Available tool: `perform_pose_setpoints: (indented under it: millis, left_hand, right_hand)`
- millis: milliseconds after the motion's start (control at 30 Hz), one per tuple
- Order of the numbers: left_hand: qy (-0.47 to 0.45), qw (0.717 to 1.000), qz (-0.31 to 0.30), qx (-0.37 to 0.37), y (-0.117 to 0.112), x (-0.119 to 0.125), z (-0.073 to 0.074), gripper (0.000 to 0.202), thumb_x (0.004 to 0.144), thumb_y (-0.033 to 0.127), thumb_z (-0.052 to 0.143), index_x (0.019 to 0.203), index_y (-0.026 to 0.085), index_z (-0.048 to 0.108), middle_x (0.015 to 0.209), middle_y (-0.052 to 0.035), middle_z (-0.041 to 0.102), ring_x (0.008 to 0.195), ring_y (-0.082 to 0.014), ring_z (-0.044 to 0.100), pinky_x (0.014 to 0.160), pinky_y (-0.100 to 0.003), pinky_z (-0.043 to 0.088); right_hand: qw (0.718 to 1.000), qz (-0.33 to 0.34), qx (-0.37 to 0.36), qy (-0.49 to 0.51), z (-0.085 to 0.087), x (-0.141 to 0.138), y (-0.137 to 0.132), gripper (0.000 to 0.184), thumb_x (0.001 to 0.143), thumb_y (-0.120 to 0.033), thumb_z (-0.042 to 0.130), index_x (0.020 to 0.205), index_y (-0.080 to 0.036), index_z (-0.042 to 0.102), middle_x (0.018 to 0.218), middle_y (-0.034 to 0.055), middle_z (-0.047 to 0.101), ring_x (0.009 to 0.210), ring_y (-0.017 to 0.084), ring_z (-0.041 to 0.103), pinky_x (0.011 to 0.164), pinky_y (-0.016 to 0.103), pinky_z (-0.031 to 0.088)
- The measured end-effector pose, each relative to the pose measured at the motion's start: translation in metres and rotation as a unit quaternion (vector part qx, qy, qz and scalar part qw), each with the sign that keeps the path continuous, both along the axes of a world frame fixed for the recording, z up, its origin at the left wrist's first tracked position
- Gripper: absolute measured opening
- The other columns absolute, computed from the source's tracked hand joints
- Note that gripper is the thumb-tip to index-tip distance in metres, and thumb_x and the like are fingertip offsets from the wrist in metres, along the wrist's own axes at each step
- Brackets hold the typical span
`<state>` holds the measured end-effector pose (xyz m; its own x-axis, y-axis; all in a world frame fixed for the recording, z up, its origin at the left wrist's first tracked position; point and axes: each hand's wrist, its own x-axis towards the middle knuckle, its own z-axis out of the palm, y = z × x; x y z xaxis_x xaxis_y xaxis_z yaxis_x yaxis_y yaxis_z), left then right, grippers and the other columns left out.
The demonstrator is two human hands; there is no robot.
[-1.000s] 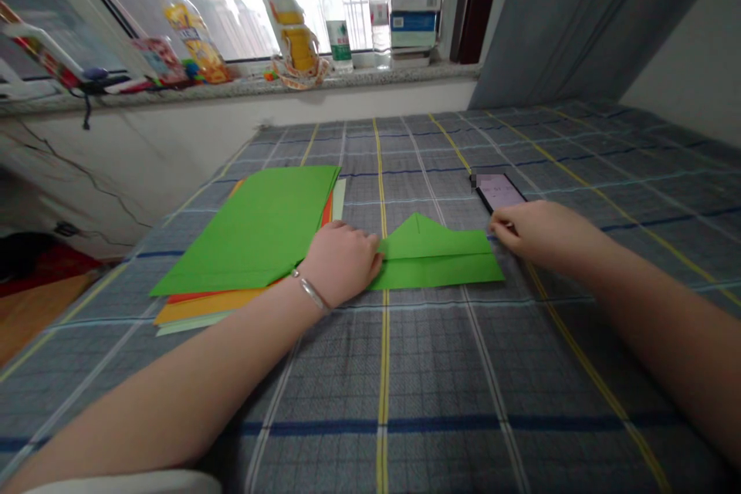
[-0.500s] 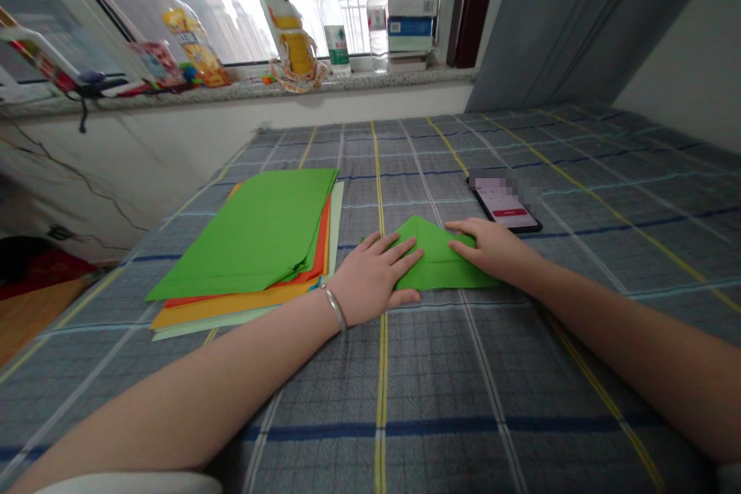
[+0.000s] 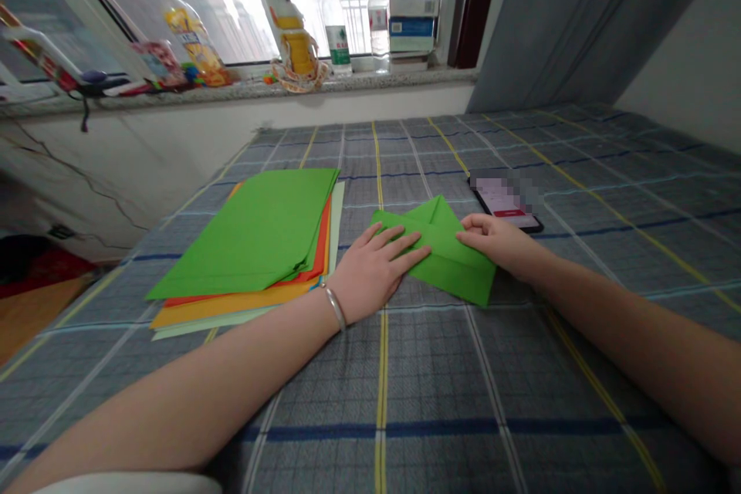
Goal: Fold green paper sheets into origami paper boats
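Observation:
A folded sheet of green paper (image 3: pixel 443 247) lies on the plaid cloth, tilted, with a pointed flap at its far edge and a straight crease across it. My left hand (image 3: pixel 376 270) rests flat on its left part, fingers spread, a silver bangle at the wrist. At the paper's right side, my right hand (image 3: pixel 492 243) pinches the edge between thumb and curled fingers. To the left of my left hand is a stack of coloured paper (image 3: pixel 248 231), green on top, with orange, yellow and pale green sheets showing below.
Just beyond my right hand lies a phone (image 3: pixel 506 204) with its screen lit. The plaid cloth (image 3: pixel 324 417) covers the whole surface. Along the windowsill (image 3: pixel 243 93) stand bottles, a yellow cup (image 3: pixel 298 46) and boxes (image 3: pixel 412 27). A grey curtain (image 3: pixel 556 31) hangs at right.
The green paper has turned clockwise, its right end now nearer me and its left corner farther away. My right hand has closed its fingers on the edge; my left hand has barely shifted.

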<state>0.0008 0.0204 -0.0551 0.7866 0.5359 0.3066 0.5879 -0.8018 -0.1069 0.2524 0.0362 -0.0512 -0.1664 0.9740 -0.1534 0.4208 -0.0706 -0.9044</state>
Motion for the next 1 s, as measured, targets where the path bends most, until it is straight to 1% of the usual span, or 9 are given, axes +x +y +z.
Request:
perform_pose_setpoints:
  millis: [100,200,300,433,600,700,767,867,1000]
  left_hand:
    - [-0.037,0.999,0.006,0.002,-0.001,0.001,0.002,0.05,0.095,0.023,0.044,0.144,0.026,0.04,0.153,-0.0069,0.037,0.132,-0.0256,0.045,0.11,-0.048,0.035]
    - [-0.065,0.998,0.008,-0.013,-0.002,0.001,0.004,0.05,0.096,0.032,0.045,0.144,0.021,0.039,0.15,-0.0089,0.041,0.128,-0.0268,0.047,0.108,-0.046,0.037]
    - [-0.081,0.996,0.001,-0.042,-0.004,0.002,0.005,0.058,0.094,0.043,0.047,0.145,0.017,0.036,0.15,-0.0121,0.041,0.129,-0.0285,0.047,0.108,-0.048,0.038]
    - [-0.085,0.993,-0.027,-0.072,-0.006,0.005,0.004,0.067,0.091,0.055,0.05,0.145,0.017,0.036,0.15,-0.014,0.041,0.133,-0.0301,0.044,0.11,-0.049,0.036]
    - [-0.059,0.995,-0.049,-0.056,-0.008,0.008,0.002,0.059,0.09,0.041,0.055,0.144,0.021,0.038,0.15,-0.0097,0.04,0.133,-0.0295,0.045,0.109,-0.048,0.039]
    - [-0.057,0.995,-0.064,-0.05,-0.008,0.007,0.001,0.065,0.088,0.045,0.056,0.144,0.018,0.035,0.15,-0.0121,0.04,0.131,-0.0288,0.047,0.108,-0.046,0.041]
    - [-0.049,0.995,-0.069,-0.045,-0.008,0.007,0.001,0.066,0.089,0.045,0.054,0.145,0.016,0.033,0.15,-0.0136,0.04,0.13,-0.0281,0.049,0.107,-0.045,0.042]
    - [-0.038,0.997,-0.052,-0.038,-0.008,0.006,0.002,0.056,0.092,0.031,0.047,0.144,0.015,0.035,0.149,-0.0126,0.042,0.129,-0.0252,0.05,0.106,-0.044,0.043]
    - [-0.057,0.997,-0.019,-0.044,-0.006,0.003,0.004,0.046,0.093,0.022,0.043,0.138,0.02,0.044,0.143,-0.0083,0.051,0.125,-0.0223,0.054,0.105,-0.045,0.043]
  right_hand:
    - [0.997,-0.03,-0.022,0.063,0.002,-0.006,-0.005,0.009,0.08,-0.03,0.056,0.084,-0.021,0.055,0.071,0.0017,0.066,0.057,0.015,0.059,0.049,0.026,0.045]
    - [0.99,-0.057,-0.035,0.123,0.001,-0.012,-0.008,0.018,0.08,-0.028,0.057,0.096,-0.02,0.056,0.084,0.0046,0.07,0.06,0.016,0.062,0.048,0.027,0.047]
    - [0.977,-0.039,-0.071,0.199,0.0,-0.019,-0.013,0.03,0.081,-0.025,0.057,0.111,-0.021,0.054,0.099,0.0076,0.072,0.068,0.018,0.067,0.055,0.03,0.054]
    - [0.959,0.004,-0.134,0.25,0.002,-0.026,-0.021,0.032,0.082,-0.024,0.058,0.114,-0.02,0.057,0.096,0.0079,0.074,0.07,0.017,0.069,0.065,0.032,0.058]
    - [0.93,0.089,-0.194,0.298,0.004,-0.031,-0.027,0.019,0.085,-0.022,0.056,0.101,-0.017,0.064,0.087,0.0061,0.074,0.07,0.014,0.069,0.068,0.028,0.058]
    - [0.922,0.104,-0.207,0.31,0.003,-0.03,-0.027,0.016,0.085,-0.022,0.057,0.097,-0.017,0.065,0.083,0.0045,0.074,0.068,0.012,0.068,0.065,0.024,0.057]
    - [0.922,0.114,-0.207,0.307,0.002,-0.028,-0.027,0.014,0.084,-0.025,0.059,0.094,-0.017,0.065,0.081,0.0041,0.073,0.069,0.013,0.069,0.066,0.025,0.057]
    - [0.926,0.125,-0.198,0.295,0.0,-0.027,-0.027,0.016,0.082,-0.03,0.065,0.091,-0.017,0.065,0.079,0.0034,0.072,0.072,0.013,0.069,0.067,0.025,0.058]
    - [0.935,0.117,-0.188,0.277,-0.001,-0.027,-0.028,0.018,0.077,-0.026,0.072,0.092,-0.017,0.065,0.086,0.0034,0.071,0.074,0.013,0.068,0.065,0.022,0.059]
